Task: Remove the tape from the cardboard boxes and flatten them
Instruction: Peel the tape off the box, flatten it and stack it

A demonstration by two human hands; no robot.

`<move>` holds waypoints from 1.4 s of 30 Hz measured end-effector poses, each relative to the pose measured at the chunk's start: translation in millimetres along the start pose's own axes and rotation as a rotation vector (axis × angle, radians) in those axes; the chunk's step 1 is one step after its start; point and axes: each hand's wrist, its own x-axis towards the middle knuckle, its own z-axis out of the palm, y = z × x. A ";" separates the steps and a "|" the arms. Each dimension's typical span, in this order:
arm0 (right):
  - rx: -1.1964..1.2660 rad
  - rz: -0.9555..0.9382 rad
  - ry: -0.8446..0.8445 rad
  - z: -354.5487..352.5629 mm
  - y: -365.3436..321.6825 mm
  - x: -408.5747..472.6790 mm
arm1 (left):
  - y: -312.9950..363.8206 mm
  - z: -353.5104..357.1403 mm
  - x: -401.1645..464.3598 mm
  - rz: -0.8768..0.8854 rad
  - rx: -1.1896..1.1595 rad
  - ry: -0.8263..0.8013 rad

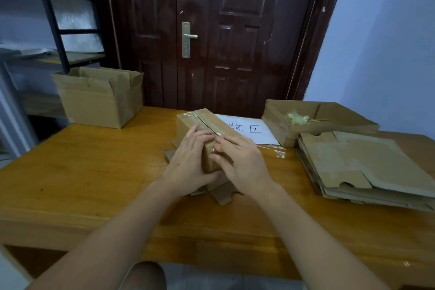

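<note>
Small taped box (pixel 207 125) at table centre: tan cardboard, clear glossy tape strip along top seam. Table (pixel 94 172) orange-brown wood grain; white sheet (pixel 249 128) at 1 o'clock has black handwritten characters. Door (pixel 211 30) at 12: dark reddish-brown, brass-coloured handle.

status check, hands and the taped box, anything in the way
Left hand holds taped box. Right hand fingertips at tape seam. Tape still on. Nothing in the way.
</note>
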 end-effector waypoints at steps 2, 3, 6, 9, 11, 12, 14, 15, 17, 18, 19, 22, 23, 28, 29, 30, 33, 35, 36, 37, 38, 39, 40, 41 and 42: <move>0.061 0.052 -0.023 -0.8 2.7 1.1 | -0.4 0.8 0.3 0.003 -0.004 0.001; 0.101 0.093 -0.047 -1.6 3.0 1.1 | -0.6 1.0 0.1 0.002 -0.004 0.003; 0.208 0.155 -0.115 -5.3 6.6 -0.3 | -0.8 1.8 0.5 0.001 -0.002 0.007; 0.201 0.176 -0.202 -7.1 3.7 -3.4 | 0.3 2.4 0.5 -0.007 -0.010 0.013; 0.198 0.231 -0.197 -4.5 -2.5 -6.6 | 0.0 3.4 0.3 -0.012 -0.023 0.019; 0.226 0.270 -0.167 -3.0 -6.1 -8.4 | -0.4 3.7 0.2 -0.014 -0.026 0.020; 0.268 0.295 -0.111 -0.4 -11.7 -10.7 | -1.3 4.2 0.3 -0.011 -0.025 0.021; 0.258 0.283 -0.097 1.0 -13.2 -11.1 | -1.6 4.2 0.3 -0.008 -0.027 0.020; 0.235 0.268 -0.076 4.0 -15.5 -11.7 | -1.7 4.0 0.0 -0.005 -0.036 0.016; 0.234 0.275 -0.067 4.8 -17.1 -11.6 | -1.8 4.2 0.0 -0.002 -0.042 0.019; 0.234 0.281 -0.058 5.2 -18.9 -11.0 | -1.9 4.4 0.1 0.001 -0.047 0.024; 0.168 0.257 -0.053 7.3 -23.9 -9.4 | -1.6 5.8 0.7 -0.005 -0.051 0.029; 0.145 0.248 -0.059 7.3 -25.5 -9.3 | -1.8 6.3 0.8 -0.009 -0.051 0.029; 0.158 0.183 -0.115 -2.2 -21.7 -5.8 | -4.7 7.9 1.2 -0.006 -0.039 0.036; 0.178 0.183 -0.127 -5.8 -17.9 -4.4 | -5.8 8.2 1.2 -0.003 -0.031 0.037; 0.207 0.194 -0.139 -9.3 -14.1 -3.2 | -6.7 8.5 1.3 -0.002 -0.020 0.036; 0.307 0.230 -0.130 -16.0 -5.4 -1.6 | -7.5 9.9 2.1 -0.003 0.007 0.033; 0.357 0.252 -0.095 -16.9 -4.1 -1.9 | -7.8 10.4 2.3 0.000 0.002 0.037; 0.363 0.253 -0.078 -16.3 -4.5 -2.3 | -7.6 10.1 2.2 -0.001 -0.003 0.036; 0.361 0.251 -0.068 -15.1 -5.1 -3.2 | -7.3 9.2 2.0 -0.003 -0.005 0.034; 0.357 0.250 -0.063 -13.5 -5.1 -3.9 | -6.8 8.4 1.7 -0.004 -0.005 0.031; 0.355 0.255 -0.060 -12.0 -5.2 -4.6 | -6.4 7.7 1.2 -0.006 -0.007 0.030; 0.357 0.266 -0.057 -11.6 -5.3 -5.1 | -5.6 6.9 0.8 -0.006 -0.011 0.029; 0.365 0.278 -0.058 -12.2 -5.7 -5.2 | -4.7 6.4 0.4 -0.006 -0.015 0.028; 0.370 0.273 -0.060 -13.0 -6.1 -4.6 | -3.7 6.1 0.3 -0.007 -0.019 0.028</move>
